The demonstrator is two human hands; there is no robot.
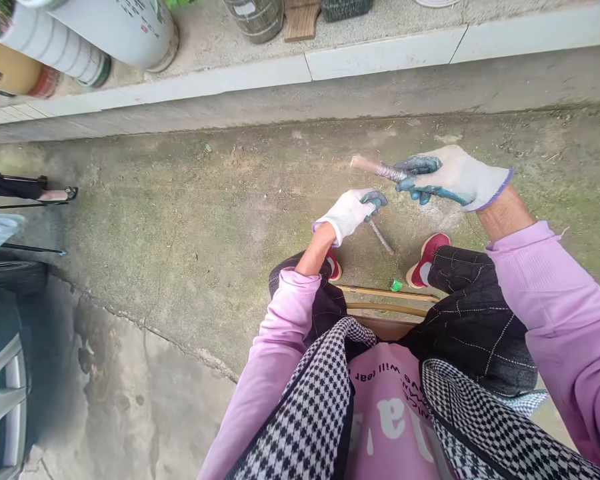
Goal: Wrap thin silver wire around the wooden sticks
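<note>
Short rod (375, 167), pinkish at its far-left end with a grey wound section, held up off the ground at the right, tilted slightly. Right hand (450, 177), in a white glove with blue-coated fingers, closed around the rod's right end. Second thin rod (381, 235), angled down to the right, below and to the left, well apart from the first. Left hand (350, 212), in a matching glove, closed on the upper end of the thin rod. Red shoes (427, 257) on the concrete ground (180, 220) just beneath both hands. Small green scrap (396, 285) between the shoes. Pale cylinders (125, 27) on the raised curb at far left. Car (3, 373) at the near left edge.
</note>
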